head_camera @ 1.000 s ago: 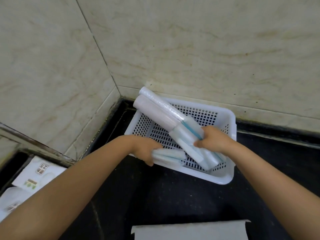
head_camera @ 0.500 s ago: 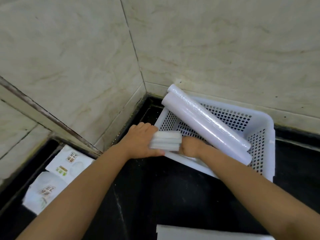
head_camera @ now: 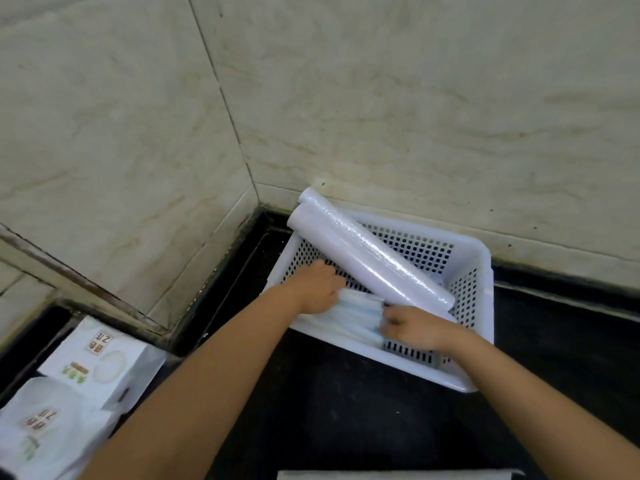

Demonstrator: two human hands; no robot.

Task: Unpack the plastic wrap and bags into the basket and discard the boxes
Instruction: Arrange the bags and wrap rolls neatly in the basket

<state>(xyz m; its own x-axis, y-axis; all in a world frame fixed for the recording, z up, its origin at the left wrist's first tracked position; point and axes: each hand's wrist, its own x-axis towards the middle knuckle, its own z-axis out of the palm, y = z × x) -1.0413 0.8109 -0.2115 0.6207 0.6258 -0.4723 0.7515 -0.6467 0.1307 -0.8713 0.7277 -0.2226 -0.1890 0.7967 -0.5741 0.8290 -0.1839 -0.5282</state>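
A white perforated basket [head_camera: 481, 268] sits on the black counter in the wall corner. Two long rolls of plastic wrap [head_camera: 367, 258] lie diagonally across it, their far ends propped on the back left rim. A stack of pale blue and white bags [head_camera: 356, 315] lies in the basket's near left part, under the rolls. My left hand [head_camera: 317, 284] rests on the stack's left end, my right hand [head_camera: 415, 325] grips its right end, and both reach inside the basket.
Two white boxes with green print [head_camera: 93, 362] [head_camera: 41, 431] lie in a lower recess at the bottom left. A white flat edge [head_camera: 391, 475] shows at the bottom of the view. Marble walls close the corner behind the basket.
The stack of bags was held by my left hand at the basket's near left rim; now it lies lower inside the basket with both hands on it. The view has shifted left.
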